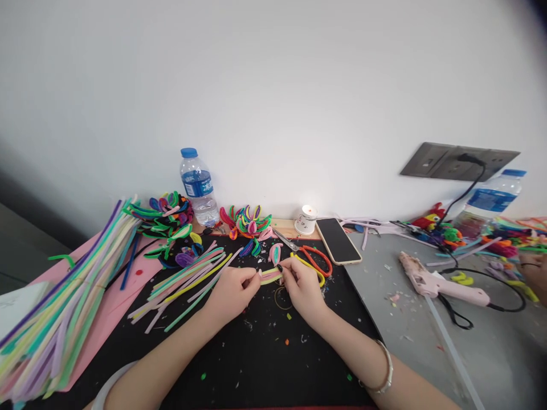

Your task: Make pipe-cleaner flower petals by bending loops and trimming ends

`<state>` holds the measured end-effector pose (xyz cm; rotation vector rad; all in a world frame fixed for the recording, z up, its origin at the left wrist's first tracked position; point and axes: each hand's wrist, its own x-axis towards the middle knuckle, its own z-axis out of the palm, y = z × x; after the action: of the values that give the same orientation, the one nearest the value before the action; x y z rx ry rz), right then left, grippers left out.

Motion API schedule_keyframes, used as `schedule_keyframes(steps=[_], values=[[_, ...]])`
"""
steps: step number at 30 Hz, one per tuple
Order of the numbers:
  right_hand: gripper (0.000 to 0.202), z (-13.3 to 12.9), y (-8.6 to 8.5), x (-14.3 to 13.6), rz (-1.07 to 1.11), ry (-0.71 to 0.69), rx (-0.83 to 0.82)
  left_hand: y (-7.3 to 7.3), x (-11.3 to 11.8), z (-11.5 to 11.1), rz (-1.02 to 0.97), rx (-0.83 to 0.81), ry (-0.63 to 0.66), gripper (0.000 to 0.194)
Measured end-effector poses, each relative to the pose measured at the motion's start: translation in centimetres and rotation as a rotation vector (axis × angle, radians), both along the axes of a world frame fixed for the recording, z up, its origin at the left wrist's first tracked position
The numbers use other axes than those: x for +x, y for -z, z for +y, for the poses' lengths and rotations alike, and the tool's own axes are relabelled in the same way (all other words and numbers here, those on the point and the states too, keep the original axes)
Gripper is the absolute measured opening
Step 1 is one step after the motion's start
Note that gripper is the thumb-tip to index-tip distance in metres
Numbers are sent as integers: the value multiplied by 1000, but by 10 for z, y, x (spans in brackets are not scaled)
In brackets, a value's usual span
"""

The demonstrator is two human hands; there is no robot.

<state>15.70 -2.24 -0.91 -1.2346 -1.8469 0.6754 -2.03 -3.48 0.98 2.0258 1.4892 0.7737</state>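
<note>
Between my two hands runs a short pink and yellow-green pipe cleaner piece [270, 276], held at both ends. My left hand [233, 291] pinches its left end, thumb against forefinger. At the other end my right hand [302, 287] pinches it the same way. Just above my fingers lies a small looped pink and green pipe cleaner petal [276, 253]. Orange-handled scissors [316, 259] rest beyond my right hand. To the left of my left hand, cut pipe cleaners [188, 285] in pastel colours lie in a loose pile on the black mat [265, 364].
A large bundle of pipe cleaners [72, 307] fills the left side. Along the wall stand a water bottle [199, 188], finished pipe cleaner shapes [248, 222], a white paper cup [306, 221] and a phone [339, 241]. Right lies a corded glue gun [444, 285]; another person's hand [533, 270] shows at the edge.
</note>
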Motion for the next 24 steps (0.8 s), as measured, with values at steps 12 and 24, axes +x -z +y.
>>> schedule_keyframes(steps=[12, 24], values=[[9, -7, -8, -3, -43, -269, -29, 1, 5, -1, 4, -84, 263, 32], [31, -11, -10, -8, -242, -122, -88, 4, 3, -1, 116, 93, 246, 35]])
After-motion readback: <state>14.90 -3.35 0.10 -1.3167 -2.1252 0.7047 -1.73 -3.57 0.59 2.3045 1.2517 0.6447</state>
